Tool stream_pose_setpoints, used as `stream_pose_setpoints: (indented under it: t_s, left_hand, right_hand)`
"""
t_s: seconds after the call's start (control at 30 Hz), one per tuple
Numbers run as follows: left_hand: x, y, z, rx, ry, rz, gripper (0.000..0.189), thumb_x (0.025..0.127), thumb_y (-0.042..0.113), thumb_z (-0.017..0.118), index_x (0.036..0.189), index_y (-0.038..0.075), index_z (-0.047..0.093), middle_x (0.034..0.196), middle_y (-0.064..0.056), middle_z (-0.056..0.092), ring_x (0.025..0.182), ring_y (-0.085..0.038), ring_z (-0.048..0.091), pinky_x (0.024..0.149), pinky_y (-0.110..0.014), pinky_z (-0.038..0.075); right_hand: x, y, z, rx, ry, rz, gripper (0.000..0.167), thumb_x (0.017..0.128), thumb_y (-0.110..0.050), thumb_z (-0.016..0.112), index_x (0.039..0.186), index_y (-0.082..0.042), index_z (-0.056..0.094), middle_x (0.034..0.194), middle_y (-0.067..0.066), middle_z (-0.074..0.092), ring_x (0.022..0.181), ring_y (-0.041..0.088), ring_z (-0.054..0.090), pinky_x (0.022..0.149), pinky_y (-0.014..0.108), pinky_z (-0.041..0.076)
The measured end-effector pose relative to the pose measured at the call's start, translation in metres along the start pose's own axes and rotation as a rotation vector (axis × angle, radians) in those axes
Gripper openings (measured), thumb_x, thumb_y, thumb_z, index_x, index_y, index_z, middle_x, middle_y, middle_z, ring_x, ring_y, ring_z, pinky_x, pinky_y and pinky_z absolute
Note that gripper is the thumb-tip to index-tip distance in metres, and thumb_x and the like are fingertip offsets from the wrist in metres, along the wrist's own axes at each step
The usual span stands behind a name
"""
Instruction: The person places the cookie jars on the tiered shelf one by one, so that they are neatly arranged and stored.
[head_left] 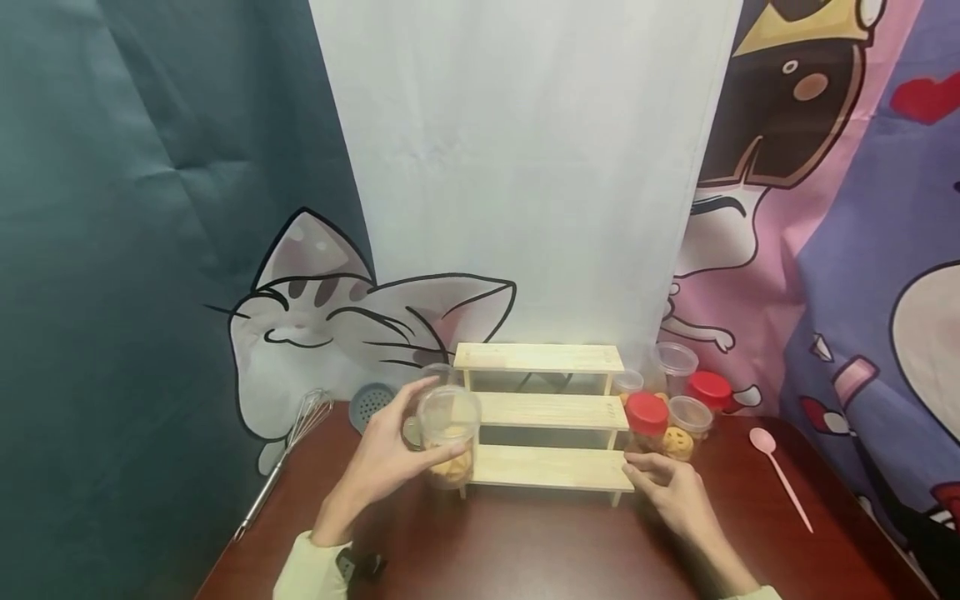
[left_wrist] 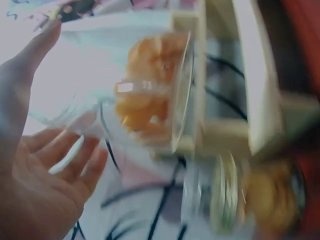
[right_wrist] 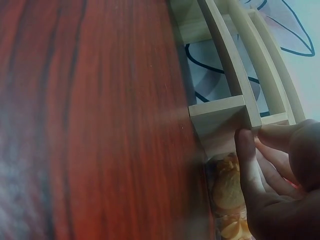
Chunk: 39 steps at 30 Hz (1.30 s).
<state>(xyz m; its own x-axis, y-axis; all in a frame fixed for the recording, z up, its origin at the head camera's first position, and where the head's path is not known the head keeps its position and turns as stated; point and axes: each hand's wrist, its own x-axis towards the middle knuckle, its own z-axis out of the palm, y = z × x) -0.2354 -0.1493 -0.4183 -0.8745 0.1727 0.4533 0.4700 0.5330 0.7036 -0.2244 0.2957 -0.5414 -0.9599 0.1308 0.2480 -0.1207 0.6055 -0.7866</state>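
My left hand (head_left: 386, 450) grips a clear jar (head_left: 450, 417) between thumb and fingers, at the left end of a three-tier wooden rack (head_left: 551, 467). Golden-brown cookies (left_wrist: 150, 90) fill the lower part of this jar in the left wrist view. A second cookie jar (left_wrist: 270, 195) stands past it, near the rack's left side. At the opposite end, my right hand (head_left: 675, 492) pinches the front corner of the lowest shelf (right_wrist: 254, 117) with thumb and forefinger. My other right-hand fingers curl beside the rack's end.
Right of the rack cluster several jars, among them a red-lidded jar (head_left: 647, 414) and a clear-lidded cookie jar (head_left: 686, 425). A pink spoon (head_left: 780, 475) lies farther right. A whisk (head_left: 288, 458) and a grey slotted utensil (head_left: 371, 404) lean at the left. Printed curtains (head_left: 525, 167) hang behind.
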Motion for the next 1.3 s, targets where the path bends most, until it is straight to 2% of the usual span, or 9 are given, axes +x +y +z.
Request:
stream_pose_setpoints:
  t_s: [0.2,0.37,0.53,0.63,0.73,0.9,1.07,1.2,1.3]
  left_hand:
    - [0.029,0.03,0.038,-0.28,0.052,0.027,0.091,0.078,0.039,0.1,0.154,0.031,0.051,0.145,0.003,0.066,0.137,-0.023,0.065,0.119,-0.052,0.051]
    - [0.055,0.049,0.074,-0.427,0.039,0.05,0.084,0.08,0.03,0.099,0.15,0.032,0.053,0.144,0.001,0.066,0.135,-0.023,0.065,0.117,-0.05,0.053]
    - [0.077,0.064,0.112,-0.478,0.001,0.089,0.085,0.083,0.031,0.097,0.154,0.029,0.051,0.148,-0.001,0.065,0.14,-0.021,0.061,0.116,-0.051,0.053]
    - [0.09,0.071,0.133,-0.484,-0.003,0.103,0.085,0.084,0.035,0.096,0.155,0.032,0.049,0.15,0.001,0.063,0.147,-0.019,0.055,0.119,-0.051,0.05]
    - [0.102,0.077,0.15,-0.478,0.012,0.089,0.084,0.084,0.04,0.095,0.154,0.037,0.048,0.151,0.005,0.063,0.151,-0.018,0.052,0.121,-0.053,0.048]
    - [0.123,0.081,0.172,-0.494,0.074,0.064,0.085,0.086,0.04,0.093,0.157,0.037,0.046,0.152,0.007,0.062,0.15,-0.021,0.053,0.124,-0.056,0.044]
    - [0.139,0.079,0.191,-0.522,0.125,0.049,0.084,0.087,0.037,0.093,0.158,0.034,0.047,0.149,0.009,0.065,0.145,-0.018,0.057,0.125,-0.053,0.043]
    - [0.149,0.078,0.204,-0.541,0.14,0.042,0.088,0.089,0.039,0.091,0.162,0.029,0.043,0.151,0.004,0.064,0.142,-0.02,0.06,0.124,-0.052,0.044]
    - [0.154,0.077,0.214,-0.514,0.126,0.029,0.092,0.091,0.046,0.087,0.166,0.027,0.037,0.159,0.0,0.059,0.142,-0.023,0.059,0.124,-0.052,0.045]
  right_hand:
    - [-0.001,-0.001,-0.001,-0.003,-0.005,0.011,0.027,0.097,-0.033,0.085,0.118,-0.017,0.083,0.112,0.006,0.084,0.091,-0.001,0.075,0.075,0.02,0.057]
    - [0.0,0.0,-0.001,0.012,-0.009,0.016,0.026,0.096,-0.031,0.085,0.118,-0.017,0.083,0.11,0.006,0.084,0.09,-0.001,0.074,0.074,0.02,0.057]
    - [-0.001,0.0,-0.001,0.013,-0.001,0.025,0.025,0.096,-0.031,0.085,0.117,-0.017,0.083,0.108,0.004,0.085,0.089,-0.002,0.074,0.075,0.02,0.057]
    - [-0.002,0.0,0.0,0.022,0.002,0.029,0.025,0.096,-0.03,0.085,0.117,-0.017,0.083,0.108,0.004,0.085,0.088,-0.002,0.074,0.074,0.02,0.057]
    - [-0.003,-0.001,0.001,0.046,0.002,0.022,0.025,0.096,-0.028,0.085,0.117,-0.015,0.083,0.109,0.006,0.084,0.087,-0.001,0.074,0.074,0.02,0.058]
    - [-0.004,-0.002,0.004,0.085,0.002,0.022,0.023,0.096,-0.025,0.086,0.116,-0.014,0.083,0.11,0.008,0.084,0.087,0.001,0.075,0.072,0.021,0.059]
    - [-0.004,-0.003,0.005,0.094,0.005,0.04,0.023,0.095,-0.025,0.086,0.115,-0.014,0.084,0.111,0.008,0.084,0.087,0.003,0.076,0.072,0.021,0.059]
    - [-0.003,-0.003,0.006,0.095,0.005,0.045,0.024,0.095,-0.026,0.087,0.115,-0.015,0.084,0.109,0.007,0.084,0.089,0.004,0.077,0.073,0.021,0.06]
    - [-0.005,-0.002,0.004,0.086,0.013,0.055,0.024,0.095,-0.027,0.087,0.115,-0.016,0.084,0.109,0.006,0.084,0.09,0.005,0.077,0.075,0.021,0.06]
